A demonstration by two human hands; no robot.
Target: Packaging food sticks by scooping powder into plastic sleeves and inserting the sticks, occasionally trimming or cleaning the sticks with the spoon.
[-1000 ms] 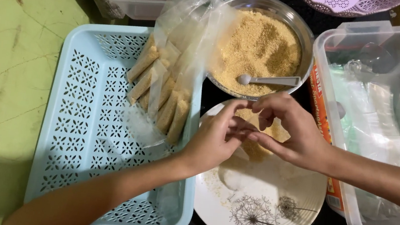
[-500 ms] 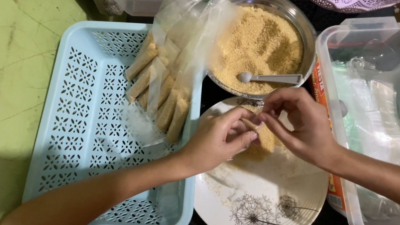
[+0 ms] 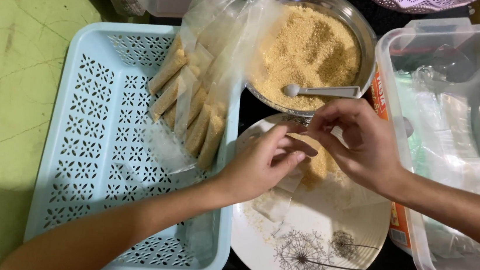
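head view: we see our left hand and right hand meeting over a white plate, both pinched shut on one small clear plastic packet. the left fingers close on the packet from the 9 o'clock side, the right fingers clamp its top from about 1 o'clock. the packet lies directly between the two hands, its long axis running roughly from 1 o'clock down to 7 o'clock, lower end trailing towards the plate; the left hand covers more of it and is the nearer. it looks thin, see-through and crinkled, with golden-brown grains inside near the upper part; how full it is we cannot tell.

outward, a loose heap of the same grains sits on the plate under the hands. at 12 o'clock a metal bowl holds more grains and a white spoon. at 9 o'clock a pale blue basket carries a row of filled packets. at 3 o'clock stands a clear plastic tub.
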